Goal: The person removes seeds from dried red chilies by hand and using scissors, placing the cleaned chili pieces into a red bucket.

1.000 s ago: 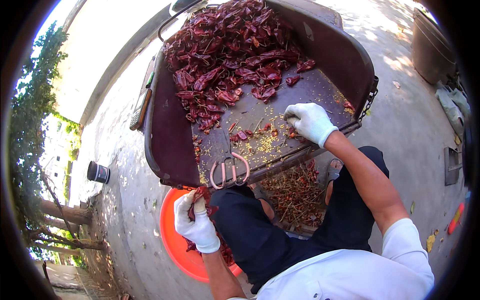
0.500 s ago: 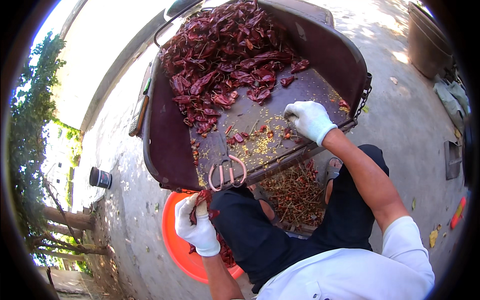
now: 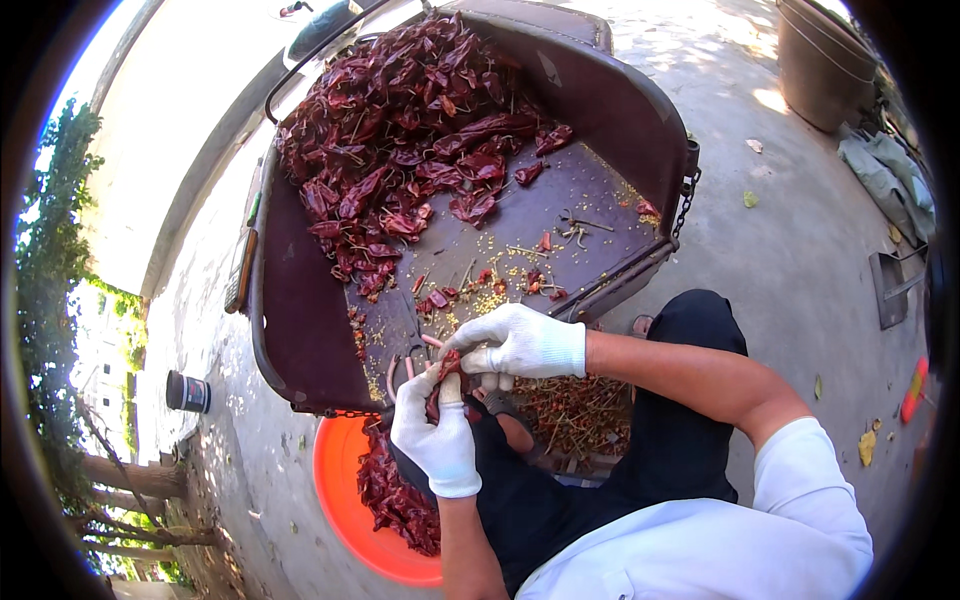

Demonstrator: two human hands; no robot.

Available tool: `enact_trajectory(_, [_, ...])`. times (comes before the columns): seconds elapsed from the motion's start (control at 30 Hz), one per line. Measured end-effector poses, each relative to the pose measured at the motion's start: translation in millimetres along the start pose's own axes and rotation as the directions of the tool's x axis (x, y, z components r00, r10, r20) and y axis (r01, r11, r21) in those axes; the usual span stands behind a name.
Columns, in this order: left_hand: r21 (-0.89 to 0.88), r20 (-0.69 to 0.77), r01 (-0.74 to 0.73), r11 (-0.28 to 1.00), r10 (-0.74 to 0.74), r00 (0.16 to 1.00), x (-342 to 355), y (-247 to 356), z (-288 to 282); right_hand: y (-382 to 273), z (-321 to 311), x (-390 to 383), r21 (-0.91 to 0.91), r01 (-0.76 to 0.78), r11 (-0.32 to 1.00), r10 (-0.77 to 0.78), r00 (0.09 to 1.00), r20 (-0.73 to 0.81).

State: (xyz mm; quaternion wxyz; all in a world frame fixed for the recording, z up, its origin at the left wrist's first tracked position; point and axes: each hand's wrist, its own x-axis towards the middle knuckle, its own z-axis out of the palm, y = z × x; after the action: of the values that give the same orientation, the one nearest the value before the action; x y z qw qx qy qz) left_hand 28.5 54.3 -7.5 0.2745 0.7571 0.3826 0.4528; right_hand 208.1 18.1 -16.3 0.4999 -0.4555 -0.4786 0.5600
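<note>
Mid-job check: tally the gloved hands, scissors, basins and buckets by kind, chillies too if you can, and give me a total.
Gloved hands: 2 (left hand, right hand)
Pink-handled scissors, partly hidden: 1
Orange basin: 1
Large brown bucket: 1
Small black bucket: 1
Total: 6, leaving out the dried red chillies, too heaped to count

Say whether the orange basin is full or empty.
Neither: the orange basin is partly filled. Dried red peppers lie inside, with bare wall showing beside them.
</note>
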Motion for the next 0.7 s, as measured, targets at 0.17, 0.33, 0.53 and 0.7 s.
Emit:
enact_trajectory(0.17, [-0.062, 0.045, 0.179, 0.982, -0.177, 0.983, -2, 10, 7, -10, 1, -6, 0.122, -0.082, 0.989, 0.092, 0.993, -0.075])
enact_trajectory(0.33, [-0.124, 0.191, 0.294, 0.948, -0.268, 0.944, -6, 20, -4, -26, -1, -15, -0.025, -0.07, 0.997, 0.067, 0.993, -0.098])
enact_trajectory(0.53, [-0.326, 0.204, 0.416, 0.849, -0.366, 0.908, -6, 21, -15, -9, 2, -22, -0.228, 0.139, 0.964, -0.159, 0.985, -0.071])
enact_trajectory(0.7, [-0.15, 0.255, 0.41, 0.9, -0.365, 0.895, -6, 31, -20, -10, 6, -26, -0.258, 0.147, 0.955, -0.172, 0.982, -0.076])
